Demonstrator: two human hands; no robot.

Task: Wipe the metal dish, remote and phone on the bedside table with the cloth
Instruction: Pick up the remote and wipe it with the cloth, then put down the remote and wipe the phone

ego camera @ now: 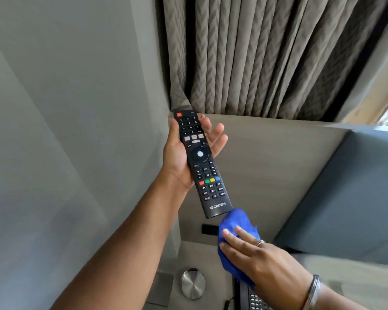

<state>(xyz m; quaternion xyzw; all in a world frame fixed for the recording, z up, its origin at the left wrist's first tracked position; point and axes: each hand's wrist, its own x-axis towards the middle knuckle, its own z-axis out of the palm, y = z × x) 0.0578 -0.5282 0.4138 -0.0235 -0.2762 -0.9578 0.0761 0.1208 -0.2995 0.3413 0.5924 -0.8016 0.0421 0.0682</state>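
Backdrop: grey curtain (pixel 267 52).
Left hand (pixel 177 153): fingers spread, remote (pixel 199 164) lying across palm.
Right hand (pixel 267 260): fingers straight over held cloth (pixel 235 222), at remote's end.

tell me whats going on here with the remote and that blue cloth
A person holds a long black TV remote face up on the left hand, raised above the bedside table. The right hand holds a bunched blue cloth right at the remote's lower end, so the remote looks like the thing being wiped now. The round brushed metal dish and the dark keypad phone sit on the table below.
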